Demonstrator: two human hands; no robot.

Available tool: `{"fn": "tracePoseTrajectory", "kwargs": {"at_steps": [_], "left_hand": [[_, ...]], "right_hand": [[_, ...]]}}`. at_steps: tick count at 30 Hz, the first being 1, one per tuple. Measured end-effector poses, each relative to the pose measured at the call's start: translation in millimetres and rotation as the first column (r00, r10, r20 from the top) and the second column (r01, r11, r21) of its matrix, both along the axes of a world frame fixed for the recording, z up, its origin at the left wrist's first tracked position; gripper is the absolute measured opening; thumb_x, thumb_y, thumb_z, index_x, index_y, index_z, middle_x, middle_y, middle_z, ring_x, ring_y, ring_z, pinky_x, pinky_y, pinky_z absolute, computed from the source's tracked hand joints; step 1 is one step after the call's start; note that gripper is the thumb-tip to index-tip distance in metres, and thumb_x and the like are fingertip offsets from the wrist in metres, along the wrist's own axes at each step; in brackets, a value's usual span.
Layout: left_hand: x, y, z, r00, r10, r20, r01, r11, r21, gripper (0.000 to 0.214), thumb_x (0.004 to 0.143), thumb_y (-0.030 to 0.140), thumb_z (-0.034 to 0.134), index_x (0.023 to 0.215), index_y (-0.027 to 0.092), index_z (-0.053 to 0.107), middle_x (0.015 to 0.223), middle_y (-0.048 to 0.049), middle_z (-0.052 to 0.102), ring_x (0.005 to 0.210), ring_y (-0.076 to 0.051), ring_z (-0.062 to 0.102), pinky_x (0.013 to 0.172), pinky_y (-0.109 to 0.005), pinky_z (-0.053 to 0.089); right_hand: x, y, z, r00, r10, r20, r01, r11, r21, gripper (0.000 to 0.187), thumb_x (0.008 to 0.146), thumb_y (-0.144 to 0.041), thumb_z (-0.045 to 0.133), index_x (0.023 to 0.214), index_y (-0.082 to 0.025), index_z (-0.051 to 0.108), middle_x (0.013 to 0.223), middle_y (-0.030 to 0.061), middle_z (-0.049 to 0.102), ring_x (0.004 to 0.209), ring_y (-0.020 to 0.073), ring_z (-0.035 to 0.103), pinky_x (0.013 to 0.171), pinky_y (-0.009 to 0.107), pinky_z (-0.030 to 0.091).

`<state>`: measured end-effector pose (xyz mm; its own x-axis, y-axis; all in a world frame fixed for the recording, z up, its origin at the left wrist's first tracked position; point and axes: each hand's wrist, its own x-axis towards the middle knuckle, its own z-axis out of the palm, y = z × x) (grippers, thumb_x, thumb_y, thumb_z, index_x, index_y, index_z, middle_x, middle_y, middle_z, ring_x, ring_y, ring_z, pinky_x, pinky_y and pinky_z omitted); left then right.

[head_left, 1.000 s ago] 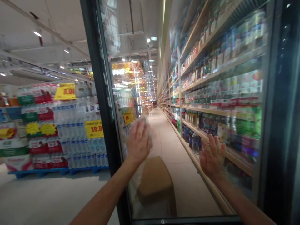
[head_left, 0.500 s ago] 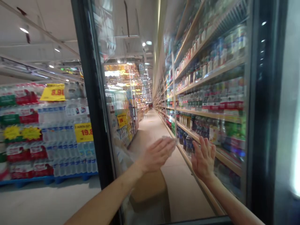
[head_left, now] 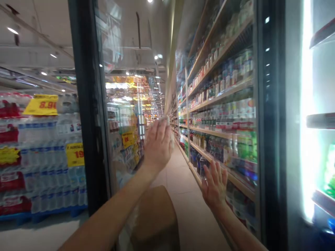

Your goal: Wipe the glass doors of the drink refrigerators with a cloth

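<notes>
Glass door point(head_left: 180, 104): faced at twelve o'clock, long axis upright | pale cloth point(head_left: 172, 141): held under left hand point(head_left: 158, 144) | right hand point(head_left: 216, 184): unladen, fingers spread, four o'clock

Left grip point(head_left: 158, 144): raised, my fingers straight and close together, back toward me.
Left forearm point(head_left: 115, 205): I reach it forward, slanting up rightward.
Right grip point(head_left: 215, 184): lower, my fingers up, slightly parted.
Right forearm point(head_left: 237, 225): slanting up leftward.

Strip light point(head_left: 308, 111) glaring, ceiling point(head_left: 52, 26) dim; bottles point(head_left: 222, 83) blurred
</notes>
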<state>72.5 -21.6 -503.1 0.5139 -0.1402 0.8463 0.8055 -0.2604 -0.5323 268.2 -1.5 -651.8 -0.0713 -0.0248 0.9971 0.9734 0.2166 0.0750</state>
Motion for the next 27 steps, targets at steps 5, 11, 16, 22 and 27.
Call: {"fn": "tracePoseTrajectory", "kwargs": {"at_steps": [5, 11, 16, 22, 27], "left_hand": [[10, 5, -18.9, 0.936, -0.004, -0.351, 0.000, 1.000, -0.011, 0.046, 0.088, 0.022, 0.041, 0.133, 0.011, 0.042, 0.146, -0.0085, 0.038, 0.139, -0.024, 0.023, 0.115, -0.038, 0.024], [-39, 10, 4.9, 0.950, -0.033, 0.310, 0.004, 0.996, 0.094, 0.054, 0.087, 0.021, 0.044, 0.139, 0.011, 0.033, 0.145, -0.0166, 0.035, 0.141, -0.028, 0.017, 0.111, -0.049, 0.028], [-16, 19, -31.2, 0.973, 0.002, -0.229, 0.014, 0.998, 0.064, 0.051, 0.086, 0.019, 0.044, 0.135, 0.010, 0.038, 0.147, -0.0120, 0.035, 0.140, -0.023, 0.022, 0.115, -0.038, 0.025], [-47, 34, 7.3, 0.905, -0.087, 0.417, 0.044, 0.993, 0.112, 0.052, 0.087, 0.022, 0.042, 0.137, 0.011, 0.034, 0.146, -0.0175, 0.035, 0.140, -0.029, 0.018, 0.110, -0.052, 0.028], [-3, 36, -10.4, 0.995, -0.069, -0.072, 0.073, 0.996, 0.057, 0.049, 0.086, 0.021, 0.043, 0.133, 0.009, 0.041, 0.142, -0.0135, 0.042, 0.140, -0.025, 0.020, 0.113, -0.043, 0.028]], "right_hand": [[-2, 5, 0.0, 1.000, -0.029, -0.007, 0.029, 0.999, 0.037, 0.068, 0.085, -0.019, 0.045, 0.147, -0.022, 0.017, 0.153, 0.0118, 0.021, 0.140, 0.0297, 0.022, 0.110, 0.056, 0.023], [-3, 11, -1.5, 0.999, -0.049, 0.005, 0.048, 0.998, 0.047, 0.069, 0.086, -0.020, 0.045, 0.148, -0.022, 0.015, 0.153, 0.0121, 0.020, 0.140, 0.0304, 0.022, 0.109, 0.058, 0.022], [-1, 18, -1.4, 0.997, -0.074, 0.030, 0.072, 0.996, 0.047, 0.069, 0.086, -0.021, 0.045, 0.148, -0.022, 0.015, 0.152, 0.0123, 0.022, 0.140, 0.0302, 0.022, 0.108, 0.058, 0.024], [-3, 21, -1.0, 0.996, -0.087, 0.029, 0.086, 0.995, 0.047, 0.069, 0.086, -0.023, 0.046, 0.148, -0.021, 0.015, 0.152, 0.0135, 0.022, 0.140, 0.0312, 0.022, 0.108, 0.059, 0.023], [-3, 18, -3.6, 0.996, -0.088, 0.026, 0.088, 0.996, 0.034, 0.070, 0.086, -0.022, 0.047, 0.148, -0.022, 0.014, 0.152, 0.0139, 0.022, 0.140, 0.0309, 0.023, 0.108, 0.057, 0.023]]}}
